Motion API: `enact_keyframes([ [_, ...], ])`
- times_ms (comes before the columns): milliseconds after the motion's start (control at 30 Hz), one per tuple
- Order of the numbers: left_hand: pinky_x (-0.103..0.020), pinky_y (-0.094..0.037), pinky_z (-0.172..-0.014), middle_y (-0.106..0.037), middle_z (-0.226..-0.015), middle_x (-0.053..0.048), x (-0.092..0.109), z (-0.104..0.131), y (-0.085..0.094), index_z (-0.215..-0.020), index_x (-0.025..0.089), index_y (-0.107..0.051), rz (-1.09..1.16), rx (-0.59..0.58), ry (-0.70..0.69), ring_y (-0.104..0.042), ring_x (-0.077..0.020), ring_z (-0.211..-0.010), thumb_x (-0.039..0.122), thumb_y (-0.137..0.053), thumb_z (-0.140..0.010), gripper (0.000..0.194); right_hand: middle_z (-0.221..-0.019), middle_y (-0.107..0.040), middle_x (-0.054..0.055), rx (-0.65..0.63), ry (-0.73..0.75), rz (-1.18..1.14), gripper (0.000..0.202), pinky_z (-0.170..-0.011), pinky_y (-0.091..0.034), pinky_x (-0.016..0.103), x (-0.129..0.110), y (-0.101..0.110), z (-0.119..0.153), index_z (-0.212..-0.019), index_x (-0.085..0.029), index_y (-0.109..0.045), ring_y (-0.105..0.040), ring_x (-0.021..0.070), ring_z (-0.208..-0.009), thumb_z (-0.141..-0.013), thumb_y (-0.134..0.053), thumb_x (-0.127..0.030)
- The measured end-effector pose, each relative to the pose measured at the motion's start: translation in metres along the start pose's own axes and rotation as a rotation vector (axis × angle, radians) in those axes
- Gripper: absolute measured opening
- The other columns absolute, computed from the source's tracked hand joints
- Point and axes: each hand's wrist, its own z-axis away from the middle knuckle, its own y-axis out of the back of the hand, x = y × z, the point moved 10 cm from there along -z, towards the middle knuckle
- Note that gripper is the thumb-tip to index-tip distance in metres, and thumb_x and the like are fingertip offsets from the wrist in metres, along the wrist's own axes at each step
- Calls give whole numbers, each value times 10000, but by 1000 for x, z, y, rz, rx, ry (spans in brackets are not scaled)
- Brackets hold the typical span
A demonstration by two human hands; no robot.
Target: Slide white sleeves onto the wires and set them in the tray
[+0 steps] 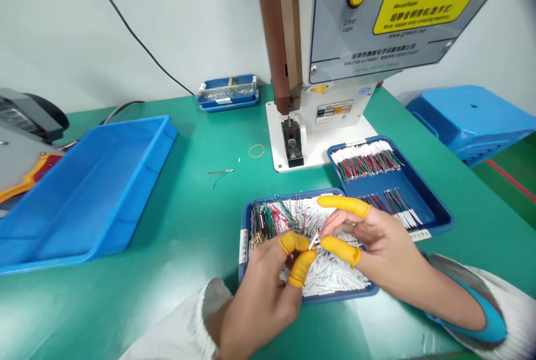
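Observation:
Above a blue tray point(243, 262) of loose white sleeves point(339, 273) and bundled red, green and black wires point(268, 220), both hands meet. Yellow finger cots cover the thumb and index finger of each. My left hand point(272, 287) pinches a small white sleeve point(314, 241) between thumb and index fingertips. My right hand point(368, 237), just right of it, has its index finger raised away from the thumb; thin reddish wires point(329, 226) pass by its fingers towards the sleeve. Whether the right fingers grip the wires is hard to make out.
A second blue tray point(435, 217) with rows of sleeved wires lies at the right. Behind stands a crimping machine point(335, 92). A large blue bin point(121, 192) is at the left. Loose wires point(221, 172), a rubber band point(257, 151), a small tray point(228, 102) and a blue stool point(473, 120) also show.

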Motion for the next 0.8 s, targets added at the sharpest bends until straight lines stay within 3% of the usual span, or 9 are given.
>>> enact_keyframes([
  [267,-278,-431,-705,-649,-936,-41,12,-8,-5,-1026,188,-584,-47,-55,-93,-575,-164,-818,-5,-503,-866,263,-1040,-766,28,-18,32,239,38,-970,-575,352,-8,1,2,-954,-265,-711,-719,203,-1044,-922,-715,-245],
  [400,-287,-467,-742,-643,-1014,-57,9,-5,-6,-1138,197,-587,-115,-37,-128,-591,-184,-895,-35,-508,-830,394,-1007,-766,13,-103,-36,143,126,-883,-606,314,-2,-5,1,-1016,-268,-695,-739,181,-964,-915,-698,-193],
  [500,-309,-510,-786,-639,-1080,-77,10,-1,-8,-1245,198,-556,-202,-43,-197,-600,-196,-932,-43,-499,-829,485,-950,-770,5,-113,-72,204,118,-852,-609,322,4,-6,1,-995,-266,-708,-743,185,-909,-900,-711,-197],
  [667,-302,-534,-718,-616,-1012,-80,18,2,-11,-1032,167,-556,-350,-69,-298,-577,-190,-854,-16,-493,-829,280,-985,-789,-2,-20,-34,306,67,-902,-581,342,-4,1,2,-957,-271,-729,-744,194,-939,-890,-736,-266],
  [800,-312,-552,-694,-618,-990,-75,25,2,-13,-1037,164,-543,-443,-55,-350,-570,-200,-845,-29,-475,-812,304,-949,-797,-15,-61,-106,282,64,-836,-588,337,6,-3,4,-931,-275,-742,-749,191,-889,-877,-733,-243],
])
